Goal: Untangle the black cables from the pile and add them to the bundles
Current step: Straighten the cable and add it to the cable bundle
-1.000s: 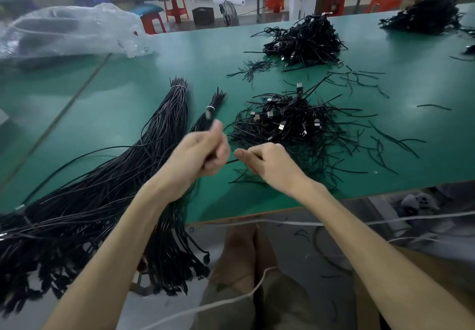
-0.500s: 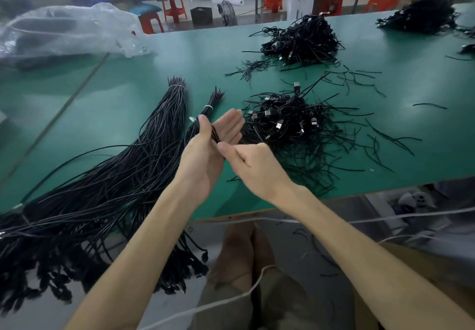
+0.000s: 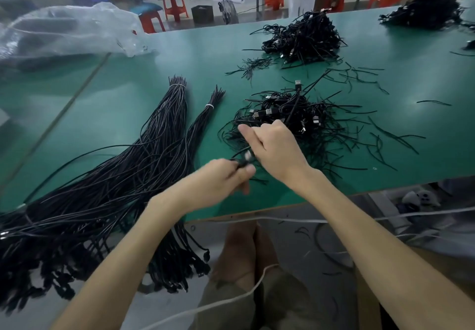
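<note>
**One cable, two hands, bundles to the left**

A black cable (image 3: 239, 152) spans both hands at the pile's (image 3: 295, 121) near-left edge. The left hand (image 3: 223, 178) pinches its end; the right hand (image 3: 276, 147) curls round it. The bundles (image 3: 159, 134) lie leftward on the counter (image 3: 154, 62), slanting away, nearer the left hand.

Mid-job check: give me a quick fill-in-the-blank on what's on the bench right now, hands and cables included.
1. The left hand grips a cable whose colour is ____.
2. The tie on the thinner bundle is ____.
3. The right hand is at the tangled pile that lies to the ____ of the bundles.
4. The clear plastic bag lies on the far ____ side of the table.

Missing words: black; white; right; left.
</note>
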A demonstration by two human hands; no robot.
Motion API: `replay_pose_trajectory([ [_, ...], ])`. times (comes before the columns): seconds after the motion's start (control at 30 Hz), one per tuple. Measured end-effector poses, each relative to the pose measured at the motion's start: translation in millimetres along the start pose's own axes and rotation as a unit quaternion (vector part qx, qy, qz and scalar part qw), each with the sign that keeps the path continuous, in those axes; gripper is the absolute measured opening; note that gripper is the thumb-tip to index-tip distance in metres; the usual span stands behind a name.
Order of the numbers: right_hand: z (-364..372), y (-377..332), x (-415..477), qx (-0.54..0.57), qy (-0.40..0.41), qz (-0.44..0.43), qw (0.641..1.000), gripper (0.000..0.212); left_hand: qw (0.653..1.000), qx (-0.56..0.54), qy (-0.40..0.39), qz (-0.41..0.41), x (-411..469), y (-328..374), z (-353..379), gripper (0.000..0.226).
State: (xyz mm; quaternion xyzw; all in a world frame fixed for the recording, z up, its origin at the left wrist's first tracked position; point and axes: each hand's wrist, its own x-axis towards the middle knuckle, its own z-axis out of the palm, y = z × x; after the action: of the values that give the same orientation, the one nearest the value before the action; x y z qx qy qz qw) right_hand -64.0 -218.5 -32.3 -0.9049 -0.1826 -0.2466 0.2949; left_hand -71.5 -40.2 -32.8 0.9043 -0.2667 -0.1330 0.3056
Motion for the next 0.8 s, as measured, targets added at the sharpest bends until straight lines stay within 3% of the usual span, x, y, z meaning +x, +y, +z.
replay_pose_trajectory([
  [0.07, -1, -7, 0, 0.066, 0.017, 0.022, 0.997, 0.059, 1.000, -0.023, 0.010, -0.011, 2, -1, 9, 0.036],
  [0.13, 1, -14, -5, 0.113, 0.030, 0.034, 0.993, 0.057, 0.984, -0.153, 0.090, 0.016, 5, -2, 11, 0.031],
  [0.2, 7, -21, -10, 0.174, 0.034, 0.056, 0.983, 0.055, 0.949, -0.275, 0.141, 0.056, 6, -1, 9, 0.044],
  [0.3, 18, -32, -20, 0.251, 0.045, 0.100, 0.962, 0.059, 0.903, -0.399, 0.152, 0.053, 6, 10, 12, 0.056],
  [0.43, 28, -38, -32, 0.318, 0.039, 0.153, 0.935, 0.057, 0.835, -0.526, 0.156, 0.043, 6, 19, 11, 0.049],
  [0.63, 23, -41, -35, 0.279, 0.007, 0.156, 0.948, 0.045, 0.785, -0.593, 0.164, 0.068, 2, 18, 3, 0.042],
  [0.73, 24, -45, -32, 0.222, -0.040, 0.192, 0.955, 0.030, 0.720, -0.669, 0.167, 0.078, 3, 19, 1, 0.036],
  [0.8, 26, -43, -30, 0.221, -0.059, 0.230, 0.946, 0.034, 0.701, -0.689, 0.168, 0.080, 2, 18, -2, 0.035],
])
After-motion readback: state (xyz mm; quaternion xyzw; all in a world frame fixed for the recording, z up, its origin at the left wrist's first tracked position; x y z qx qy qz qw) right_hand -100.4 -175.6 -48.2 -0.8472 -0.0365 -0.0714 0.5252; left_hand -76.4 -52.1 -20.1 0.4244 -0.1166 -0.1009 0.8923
